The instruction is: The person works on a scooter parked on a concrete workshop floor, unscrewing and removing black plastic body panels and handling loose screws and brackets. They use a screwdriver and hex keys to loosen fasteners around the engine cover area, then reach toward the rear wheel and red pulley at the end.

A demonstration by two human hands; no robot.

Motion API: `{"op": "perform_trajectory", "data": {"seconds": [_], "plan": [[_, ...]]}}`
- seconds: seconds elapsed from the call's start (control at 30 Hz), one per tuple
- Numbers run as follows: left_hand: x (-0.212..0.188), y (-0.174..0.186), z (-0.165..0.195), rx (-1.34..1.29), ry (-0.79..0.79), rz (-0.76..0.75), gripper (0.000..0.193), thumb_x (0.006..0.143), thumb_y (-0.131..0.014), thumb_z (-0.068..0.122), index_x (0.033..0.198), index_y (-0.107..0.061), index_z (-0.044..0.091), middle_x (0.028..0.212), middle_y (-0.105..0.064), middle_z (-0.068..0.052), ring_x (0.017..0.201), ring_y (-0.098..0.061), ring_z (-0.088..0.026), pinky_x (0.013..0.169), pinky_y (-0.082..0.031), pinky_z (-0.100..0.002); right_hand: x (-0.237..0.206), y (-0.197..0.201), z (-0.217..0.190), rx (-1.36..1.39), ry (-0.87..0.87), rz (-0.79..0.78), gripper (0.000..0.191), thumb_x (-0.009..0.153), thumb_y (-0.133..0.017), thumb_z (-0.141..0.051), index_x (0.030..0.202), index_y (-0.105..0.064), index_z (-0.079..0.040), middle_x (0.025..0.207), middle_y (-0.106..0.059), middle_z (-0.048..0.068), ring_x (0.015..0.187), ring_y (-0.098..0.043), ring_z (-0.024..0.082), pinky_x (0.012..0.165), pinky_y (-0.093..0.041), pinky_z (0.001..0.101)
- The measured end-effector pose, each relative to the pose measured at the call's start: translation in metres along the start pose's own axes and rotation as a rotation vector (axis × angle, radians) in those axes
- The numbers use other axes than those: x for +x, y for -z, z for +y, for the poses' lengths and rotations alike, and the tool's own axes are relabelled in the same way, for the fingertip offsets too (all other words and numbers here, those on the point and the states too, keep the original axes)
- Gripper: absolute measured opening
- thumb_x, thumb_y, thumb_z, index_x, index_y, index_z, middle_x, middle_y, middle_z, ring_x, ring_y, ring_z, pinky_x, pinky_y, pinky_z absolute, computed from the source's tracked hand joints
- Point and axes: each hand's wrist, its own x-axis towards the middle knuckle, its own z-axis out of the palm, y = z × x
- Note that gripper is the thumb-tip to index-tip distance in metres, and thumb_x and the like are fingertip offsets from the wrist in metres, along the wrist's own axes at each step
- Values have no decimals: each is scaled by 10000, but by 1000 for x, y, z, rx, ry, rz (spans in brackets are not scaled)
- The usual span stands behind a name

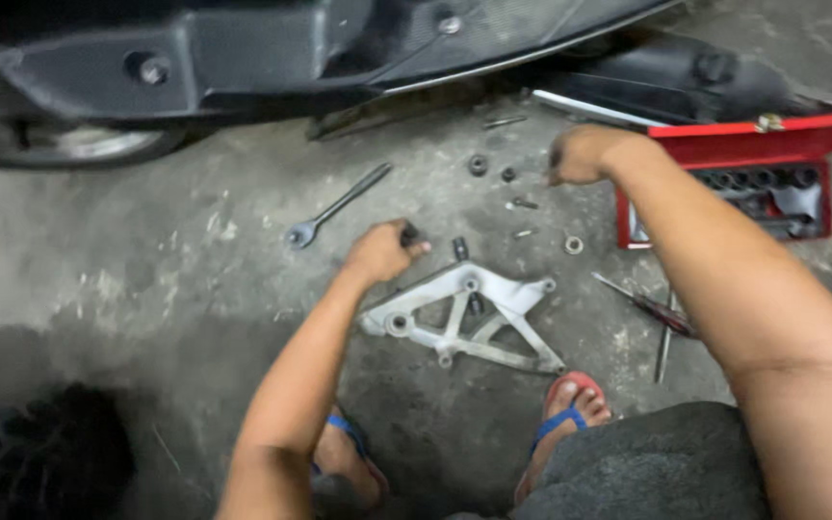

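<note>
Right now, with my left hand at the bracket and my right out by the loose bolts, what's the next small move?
Probably lower the right hand onto the small bolts just below it: it hovers closed over them, while the left hand already grips a small dark part at the grey metal bracket.

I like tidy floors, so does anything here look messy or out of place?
Yes. Small bolts and sockets lie scattered loose on the concrete floor instead of in the open red tool case. A wrench and screwdrivers lie apart too. The left hand grips a small dark part above a silver metal bracket. No spills or visible damage.
</note>
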Motion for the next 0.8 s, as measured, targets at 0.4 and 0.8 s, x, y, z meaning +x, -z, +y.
{"op": "perform_trajectory", "data": {"seconds": [0.4, 0.8], "plan": [[-9, -124, -23, 37, 46, 134, 821, 716, -794, 664, 1286, -660, 88, 1294, -677, -187, 1238, -614, -374, 1042, -477, -488, 45, -17, -37, 85, 116, 28, 509, 841, -723, -402, 1277, -712, -139, 1291, -689, 175, 1188, -648, 384, 989, -515, 491], [51, -160, 7, -54, -39, 126, 900, 734, -695, 762, 1313, -650, 73, 1215, -724, -201, 1129, -690, -404, 962, -550, -502, 64, -39, -5, 48, -7, 38, 554, 901, -688, -487, 1363, -696, -180, 1331, -710, 182, 1246, -660, 366, 1072, -510, 455]]}}
